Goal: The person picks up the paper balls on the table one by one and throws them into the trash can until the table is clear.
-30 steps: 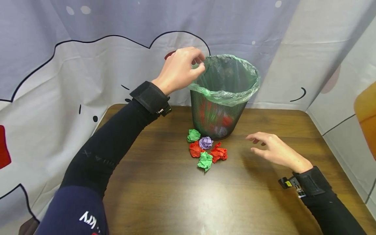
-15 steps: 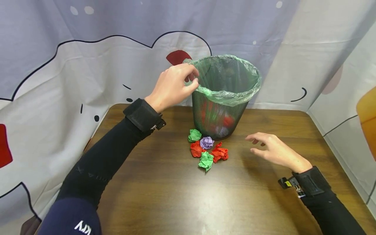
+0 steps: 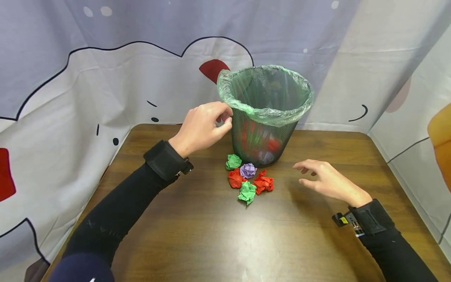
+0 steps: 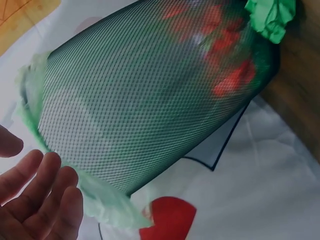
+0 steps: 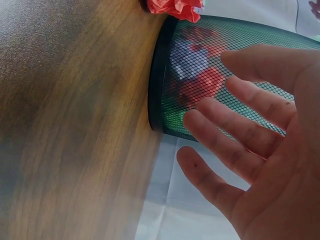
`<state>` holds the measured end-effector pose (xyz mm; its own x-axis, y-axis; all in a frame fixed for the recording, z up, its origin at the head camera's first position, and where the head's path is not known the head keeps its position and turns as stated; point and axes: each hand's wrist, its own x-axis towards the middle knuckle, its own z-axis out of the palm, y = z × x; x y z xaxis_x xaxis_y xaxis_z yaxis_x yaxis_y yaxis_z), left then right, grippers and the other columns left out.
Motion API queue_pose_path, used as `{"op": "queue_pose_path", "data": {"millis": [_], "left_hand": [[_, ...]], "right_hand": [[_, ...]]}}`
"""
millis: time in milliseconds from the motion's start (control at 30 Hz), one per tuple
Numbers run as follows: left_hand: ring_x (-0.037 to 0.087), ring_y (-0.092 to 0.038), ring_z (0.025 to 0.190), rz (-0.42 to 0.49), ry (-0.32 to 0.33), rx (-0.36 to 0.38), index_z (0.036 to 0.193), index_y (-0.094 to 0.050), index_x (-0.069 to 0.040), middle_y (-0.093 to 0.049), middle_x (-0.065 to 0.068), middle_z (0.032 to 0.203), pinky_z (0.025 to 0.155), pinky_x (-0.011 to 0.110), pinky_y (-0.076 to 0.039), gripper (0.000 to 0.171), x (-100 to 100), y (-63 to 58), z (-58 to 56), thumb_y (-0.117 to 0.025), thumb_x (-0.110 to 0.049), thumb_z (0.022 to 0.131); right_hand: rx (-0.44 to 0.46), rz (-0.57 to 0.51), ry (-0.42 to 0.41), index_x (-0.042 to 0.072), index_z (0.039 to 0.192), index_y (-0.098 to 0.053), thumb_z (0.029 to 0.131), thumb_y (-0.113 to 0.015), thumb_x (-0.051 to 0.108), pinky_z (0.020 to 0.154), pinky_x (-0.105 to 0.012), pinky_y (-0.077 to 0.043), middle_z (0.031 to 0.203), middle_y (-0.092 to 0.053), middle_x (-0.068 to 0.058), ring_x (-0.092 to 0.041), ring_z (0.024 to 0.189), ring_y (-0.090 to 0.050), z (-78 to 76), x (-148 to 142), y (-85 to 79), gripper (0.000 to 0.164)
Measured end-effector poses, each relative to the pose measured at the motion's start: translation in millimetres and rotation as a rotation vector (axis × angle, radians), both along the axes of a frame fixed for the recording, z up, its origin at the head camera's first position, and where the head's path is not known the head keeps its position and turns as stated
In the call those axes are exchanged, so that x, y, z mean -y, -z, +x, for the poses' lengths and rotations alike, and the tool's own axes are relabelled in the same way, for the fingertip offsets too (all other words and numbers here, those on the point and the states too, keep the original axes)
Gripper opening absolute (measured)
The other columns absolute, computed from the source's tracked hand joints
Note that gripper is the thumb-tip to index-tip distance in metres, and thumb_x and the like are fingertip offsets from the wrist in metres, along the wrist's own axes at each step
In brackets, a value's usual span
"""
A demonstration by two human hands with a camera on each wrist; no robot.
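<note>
A black mesh waste bin (image 3: 262,137) lined with a green plastic bag (image 3: 278,116) stands at the back of the table, with red, green and purple paper showing through its mesh. In front of its base lie several crumpled paper balls: a green one (image 3: 233,162), a purple one (image 3: 248,170), a red one (image 3: 235,178), another red one (image 3: 263,183) and a nearer green one (image 3: 247,192). My left hand (image 3: 202,127) hovers left of the bin, fingers loosely bent and holding nothing. To the right of the paper balls, my right hand (image 5: 250,140) hangs above the table with relaxed, spread fingers, also holding nothing.
The brown wooden table (image 3: 197,235) reaches back to a patterned cloth (image 3: 105,86) hanging behind the bin. Another stretch of cloth (image 3: 415,129) borders the table on the right.
My left hand has come down and slightly left from the bin's rim to beside its upper wall. My right hand has hardly moved, and the paper balls lie where they were.
</note>
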<state>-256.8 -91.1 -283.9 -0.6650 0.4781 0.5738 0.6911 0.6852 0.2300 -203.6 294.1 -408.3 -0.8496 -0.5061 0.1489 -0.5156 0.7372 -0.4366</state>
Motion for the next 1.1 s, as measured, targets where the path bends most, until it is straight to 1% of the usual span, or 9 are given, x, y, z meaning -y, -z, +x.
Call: {"op": "queue_pose_path", "data": {"millis": [133,300,533,633,833,1100], "left_hand": [[0.014,-0.059,0.077,-0.007,0.008,0.010,0.098,-0.069,-0.017,-0.062,-0.005,0.084,0.065,0.029,-0.046,0.013,2,12.6,4.2,-0.057,-0.020,0.093],[0.012,-0.059,0.076,-0.021,0.016,0.035,0.099,-0.069,-0.017,-0.064,-0.005,0.084,0.065,0.029,-0.047,0.013,1,26.8,9.3,-0.058,-0.021,0.094],[0.014,-0.061,0.077,-0.039,0.040,0.083,0.100,-0.070,-0.017,-0.066,-0.003,0.085,0.064,0.031,-0.047,0.015,-1,44.6,15.2,-0.058,-0.022,0.093],[0.014,-0.062,0.077,-0.047,0.039,0.104,0.100,-0.070,-0.017,-0.067,-0.003,0.085,0.064,0.030,-0.048,0.015,-1,51.3,17.3,-0.058,-0.022,0.093],[0.009,-0.059,0.075,-0.059,0.026,0.118,0.099,-0.070,-0.018,-0.065,-0.007,0.083,0.063,0.030,-0.048,0.014,1,62.6,19.9,-0.060,-0.021,0.092],[0.007,-0.060,0.075,-0.050,0.027,0.136,0.098,-0.072,-0.018,-0.066,-0.009,0.084,0.062,0.029,-0.048,0.014,3,71.6,22.7,-0.060,-0.022,0.091]], "right_hand": [[0.009,-0.002,0.000,0.013,0.128,-0.065,0.087,-0.075,0.011,0.085,-0.049,-0.053,0.121,-0.070,-0.003,-0.021,0.105,-0.065,-0.2,1,0.7,0.042],[0.020,-0.001,-0.006,0.012,0.129,-0.064,0.088,-0.075,0.011,0.083,-0.048,-0.053,0.122,-0.069,-0.003,-0.021,0.105,-0.064,-1.1,3,1.7,0.043],[0.025,-0.004,-0.009,0.013,0.130,-0.064,0.087,-0.076,0.012,0.083,-0.047,-0.053,0.123,-0.069,-0.002,-0.021,0.106,-0.064,-2.4,6,3.4,0.044],[0.024,-0.005,-0.013,0.013,0.129,-0.064,0.087,-0.076,0.012,0.083,-0.047,-0.053,0.124,-0.069,-0.002,-0.021,0.106,-0.064,-2.8,8,4.0,0.044],[0.025,-0.004,-0.034,0.013,0.129,-0.064,0.086,-0.076,0.013,0.084,-0.048,-0.053,0.123,-0.069,-0.004,-0.022,0.106,-0.064,-3.1,16,6.1,0.044],[0.039,-0.017,-0.078,0.016,0.129,-0.063,0.085,-0.078,0.014,0.089,-0.049,-0.053,0.124,-0.068,-0.006,-0.025,0.107,-0.064,-5.0,27,9.6,0.047]]}}
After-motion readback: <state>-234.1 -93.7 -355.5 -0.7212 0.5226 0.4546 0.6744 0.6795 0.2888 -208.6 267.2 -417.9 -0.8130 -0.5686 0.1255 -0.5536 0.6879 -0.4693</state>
